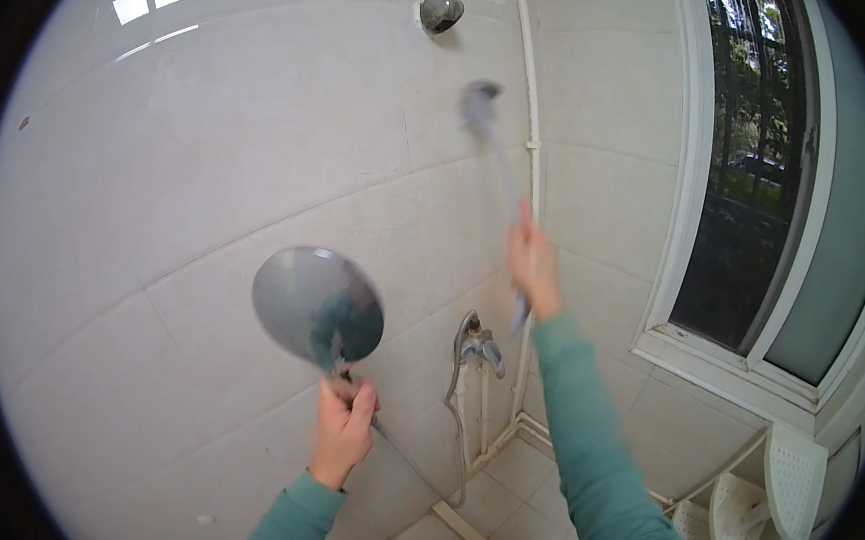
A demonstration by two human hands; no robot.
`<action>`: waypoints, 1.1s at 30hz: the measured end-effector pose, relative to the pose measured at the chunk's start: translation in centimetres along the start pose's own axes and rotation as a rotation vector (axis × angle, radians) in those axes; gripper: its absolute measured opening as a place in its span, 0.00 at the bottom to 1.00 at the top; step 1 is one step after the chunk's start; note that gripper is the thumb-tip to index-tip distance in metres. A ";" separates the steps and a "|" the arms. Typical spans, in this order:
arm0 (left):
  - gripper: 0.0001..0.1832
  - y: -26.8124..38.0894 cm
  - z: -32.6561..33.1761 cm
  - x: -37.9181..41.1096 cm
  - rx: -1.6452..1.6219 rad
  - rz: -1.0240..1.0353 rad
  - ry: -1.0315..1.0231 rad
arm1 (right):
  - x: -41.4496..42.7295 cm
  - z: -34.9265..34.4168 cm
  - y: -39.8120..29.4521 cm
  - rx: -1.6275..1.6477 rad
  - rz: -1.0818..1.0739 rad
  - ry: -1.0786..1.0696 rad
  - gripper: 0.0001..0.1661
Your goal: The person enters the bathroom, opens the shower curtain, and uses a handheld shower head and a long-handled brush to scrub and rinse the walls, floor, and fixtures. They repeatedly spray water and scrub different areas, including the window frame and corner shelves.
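Observation:
My left hand [346, 429] grips the handle of a handheld shower head [314, 301] with a wide, round, shiny face that mirrors a green sleeve. A metal hose [407, 448] runs from that handle down towards the floor and up to a wall-mounted mixer tap [481, 349]. Higher up and to the right, my right hand [534, 267] is closed round the pale handle of a long-handled brush [480, 105]. Motion blurs the brush, and its head is close to the tiled wall [281, 145]; whether they touch I cannot tell. Above it sits a dark shower holder [441, 15] on the wall.
A white pipe [532, 112] climbs the wall corner. To the right is a partly open window [742, 173] with bars outside. White corner shelves [793, 482] stand at lower right. A pale raised strip [472, 532] crosses the tiled floor [497, 491].

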State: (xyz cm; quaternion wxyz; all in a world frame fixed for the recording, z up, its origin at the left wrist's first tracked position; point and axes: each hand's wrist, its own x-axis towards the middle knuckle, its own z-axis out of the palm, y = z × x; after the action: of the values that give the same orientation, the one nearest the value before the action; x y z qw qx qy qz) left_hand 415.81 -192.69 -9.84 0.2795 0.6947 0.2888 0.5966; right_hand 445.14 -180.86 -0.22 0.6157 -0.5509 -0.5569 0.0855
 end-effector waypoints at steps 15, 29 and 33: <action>0.09 -3.5 7.6 8.7 -0.130 -0.054 0.087 | -4.5 1.8 8.1 0.096 0.137 -0.039 0.27; 0.16 -2.0 -0.5 -2.3 0.144 -0.054 0.337 | -24.7 6.8 11.3 0.009 -0.282 -0.197 0.29; 0.12 -2.9 -3.6 -5.6 0.179 -0.140 0.307 | -23.3 6.8 10.0 0.053 0.057 -0.324 0.28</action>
State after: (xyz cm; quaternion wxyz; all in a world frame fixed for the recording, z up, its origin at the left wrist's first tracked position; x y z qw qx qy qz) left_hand 411.32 -194.68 -15.24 0.2099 0.5958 0.4275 0.6467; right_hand 436.46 -189.89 -23.33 0.5295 -0.5290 -0.6306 0.2050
